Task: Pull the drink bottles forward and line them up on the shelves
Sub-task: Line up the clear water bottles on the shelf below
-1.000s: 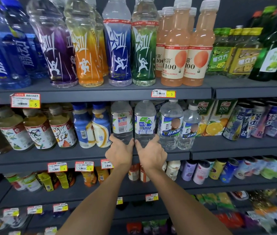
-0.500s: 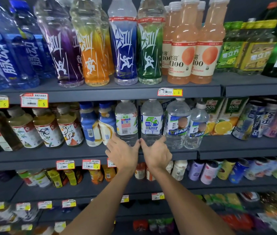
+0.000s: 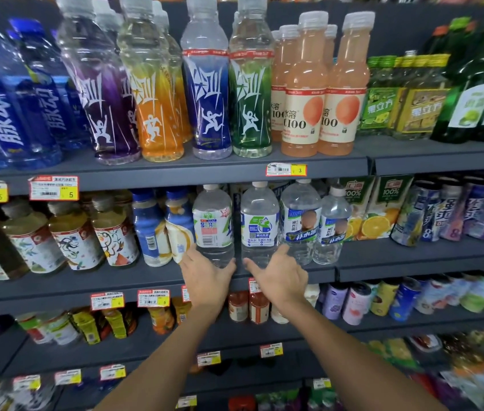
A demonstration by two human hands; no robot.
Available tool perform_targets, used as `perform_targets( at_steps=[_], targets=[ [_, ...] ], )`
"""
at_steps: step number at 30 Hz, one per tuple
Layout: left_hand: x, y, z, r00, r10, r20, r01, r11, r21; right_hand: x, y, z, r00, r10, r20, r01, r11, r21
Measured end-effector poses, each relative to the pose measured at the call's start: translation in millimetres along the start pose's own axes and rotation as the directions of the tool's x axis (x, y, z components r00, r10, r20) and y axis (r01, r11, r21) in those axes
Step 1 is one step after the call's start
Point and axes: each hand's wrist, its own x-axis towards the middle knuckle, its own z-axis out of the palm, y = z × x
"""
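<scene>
Two bare forearms reach up and forward, side by side, to the front edge of the middle shelf (image 3: 86,289). The left hand (image 3: 206,278) is spread open, back toward the camera, at the base of the left clear bottle (image 3: 212,223). Its fingers (image 3: 189,255) fan up along the bottle's left side and its thumb (image 3: 230,266) lies under the right side. The right hand (image 3: 280,277) mirrors it at the right clear bottle (image 3: 260,221), thumb (image 3: 249,264) pointing left beneath the base and fingers (image 3: 283,252) raised on the bottle's right side. Neither hand curls tightly; whether skin actually touches plastic cannot be told. Both bottles stand upright near the shelf's front edge, a narrow gap between them. They are flanked by a blue-capped bottle (image 3: 180,226) on the left and a wider clear bottle (image 3: 300,221) on the right.
</scene>
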Motion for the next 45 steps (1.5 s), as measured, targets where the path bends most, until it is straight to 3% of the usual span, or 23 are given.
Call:
perform_targets(
  at_steps=[6,8,11,14,22,31,38,45],
  targets=[
    [11,-26,-36,0.964,0.127,0.232,-0.08,0.976,-0.204,7,10,-10,0.992,-0.123,0.0,0.121,0.982,-0.148],
    [7,-25,-37,0.971,0.137,0.198,-0.095,0.973,-0.211,7,9,-11,0.988,-0.157,-0.011,0.153,0.973,-0.175],
    [-4,-18,-27,0.99,0.127,0.054,-0.123,0.99,-0.067,6,4,-11,0.979,-0.2,-0.03,0.191,0.963,-0.188],
    [-6,-12,-23,0.997,0.081,0.018,-0.078,0.988,-0.135,5,1,-10,0.975,-0.219,-0.03,0.21,0.961,-0.182],
    [-1,-19,-27,0.994,0.103,0.045,-0.096,0.987,-0.127,-1,4,-1,0.996,-0.076,-0.048,0.076,0.997,-0.009],
    [0,-19,-28,0.993,0.107,0.053,-0.101,0.989,-0.108,12,-6,-6,0.999,-0.035,0.023,0.032,0.991,0.13],
    [-2,-20,-28,0.993,0.1,0.055,-0.093,0.988,-0.121,-2,-19,-2,0.996,0.075,-0.057,-0.069,0.992,0.11],
    [-3,-20,-28,0.993,0.101,0.064,-0.091,0.986,-0.14,-7,-2,8,0.996,0.047,0.071,-0.054,0.993,0.101]
  ],
)
